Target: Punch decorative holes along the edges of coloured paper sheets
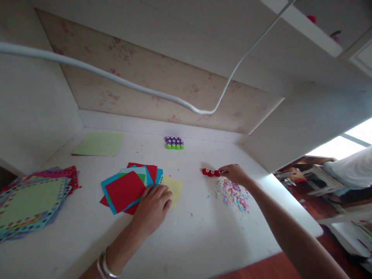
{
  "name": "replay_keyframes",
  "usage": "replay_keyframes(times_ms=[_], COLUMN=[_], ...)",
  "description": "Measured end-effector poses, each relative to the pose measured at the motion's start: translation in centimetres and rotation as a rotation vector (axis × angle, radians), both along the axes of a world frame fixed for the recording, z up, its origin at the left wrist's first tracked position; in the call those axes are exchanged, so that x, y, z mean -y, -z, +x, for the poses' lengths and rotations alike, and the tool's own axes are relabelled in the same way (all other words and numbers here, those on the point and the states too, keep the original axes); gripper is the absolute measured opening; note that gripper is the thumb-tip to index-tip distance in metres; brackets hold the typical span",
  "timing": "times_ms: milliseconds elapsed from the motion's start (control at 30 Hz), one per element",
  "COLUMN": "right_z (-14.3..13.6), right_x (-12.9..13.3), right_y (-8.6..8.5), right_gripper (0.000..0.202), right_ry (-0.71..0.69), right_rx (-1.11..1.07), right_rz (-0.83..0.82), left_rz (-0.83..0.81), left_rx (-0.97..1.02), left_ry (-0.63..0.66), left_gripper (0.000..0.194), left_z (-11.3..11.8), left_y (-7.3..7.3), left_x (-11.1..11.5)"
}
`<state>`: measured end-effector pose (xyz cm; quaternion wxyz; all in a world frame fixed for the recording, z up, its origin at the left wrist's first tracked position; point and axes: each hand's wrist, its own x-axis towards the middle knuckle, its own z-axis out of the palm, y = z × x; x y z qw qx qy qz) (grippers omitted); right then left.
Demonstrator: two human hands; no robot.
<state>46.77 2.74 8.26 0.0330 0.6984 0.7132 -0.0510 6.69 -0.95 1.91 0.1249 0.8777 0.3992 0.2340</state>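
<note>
My left hand (pixel 154 206) lies flat with its fingers out over a pale yellow paper sheet (pixel 174 188) and the edge of a loose stack of coloured papers. A red square sheet (pixel 124 190) tops that stack, with blue and green sheets under it. On the right, my right hand (pixel 236 173) is closed, its fingertips at the last of a short row of small red craft punches (pixel 210 173). Its fingers partly hide what they pinch. A heap of many-coloured paper confetti (pixel 232 195) is spread just below this hand.
Purple and green craft punches (pixel 174 142) stand in rows near the back edge of the white table (pixel 186 248). Hole-edged sheets (pixel 35 201) are piled at left; a light green sheet (pixel 99 143) lies behind them. A white cable (pixel 130 83) hangs across the upper view.
</note>
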Motion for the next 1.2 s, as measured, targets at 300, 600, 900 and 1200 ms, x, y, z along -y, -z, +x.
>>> replay_keyframes(times_ms=[300,600,900,1200], right_z=[-1.5,-8.0,-15.7,-15.3], right_x=[-0.3,-4.3,-14.0,-10.4], right_y=[0.0,-0.7,2.5,2.7], right_gripper=[0.027,0.030,0.046,0.031], right_ry=[-0.043,-0.091,-0.140,-0.145], right_rx=[-0.009,-0.097,-0.153,-0.224], right_rz=[-0.017,0.102,0.180,0.142], left_rz=[-0.003,-0.068,-0.097,-0.025], left_rx=[0.040,0.034,0.018,-0.042], left_ry=[0.017,0.052,0.058,-0.100], left_gripper=[0.018,0.009,0.012,0.025], left_z=[0.2,0.7,0.6,0.2], left_y=[0.2,0.2,0.2,0.0], left_x=[0.0,0.7,1.2,0.9])
